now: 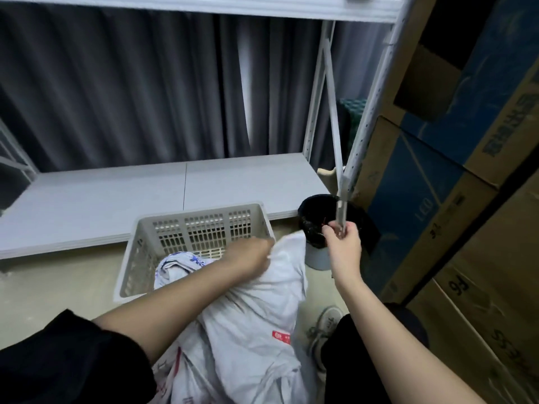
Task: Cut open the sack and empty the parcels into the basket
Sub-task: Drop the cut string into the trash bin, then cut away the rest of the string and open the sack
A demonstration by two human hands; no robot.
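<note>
White woven sack (256,316) stands on the floor near the person, between the knees, its top leaning against the near right corner of the basket (198,228). Left hand (250,255) grips the bunched neck of the sack, fingers curled into the cloth. Right hand (342,243) is raised to the right, fingers closed round something small; a thin reddish bit shows at the fingertips, too small to name, maybe a cut tie or a cutter. It hovers over the black-lined bin (318,225) just right of the basket. Basket sits far of the sack, by the low shelf board (145,196); a white-and-blue wrapped bundle (180,265) shows at its near edge, cannot tell if inside. Judgement: opening likely done or nearly; tipping the parcels out remains. Cartons (437,199) stacked at right.
</note>
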